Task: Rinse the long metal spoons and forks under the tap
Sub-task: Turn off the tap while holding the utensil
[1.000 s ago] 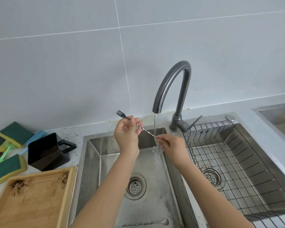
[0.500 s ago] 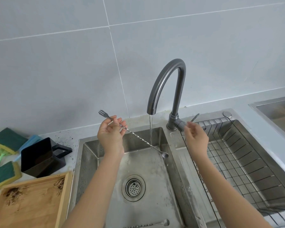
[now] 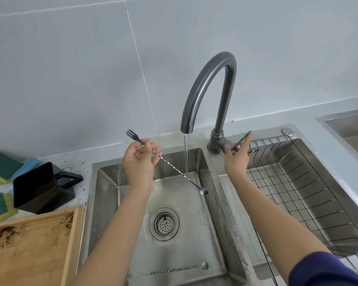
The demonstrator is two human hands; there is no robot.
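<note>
Head view: left hand (image 3: 140,162) pinches the fork-spoon (image 3: 170,168) near its fork end; the spoon end slopes toward 4 o'clock, crossing the stream over the sink (image 3: 103,195). Right hand (image 3: 237,159), fingers straight, touches the tap lever (image 3: 243,140). Risk: the light wet pinch may slip. Open room lies at 6 o'clock; a second spoon (image 3: 178,270) lies there.

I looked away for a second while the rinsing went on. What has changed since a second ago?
The right hand let go of the long twisted spoon-fork and moved right to the tap lever, fingers now on it. The left hand still pinches the utensil near its fork end, shaft under the stream. Water still runs; the second spoon still lies in the sink.
</note>
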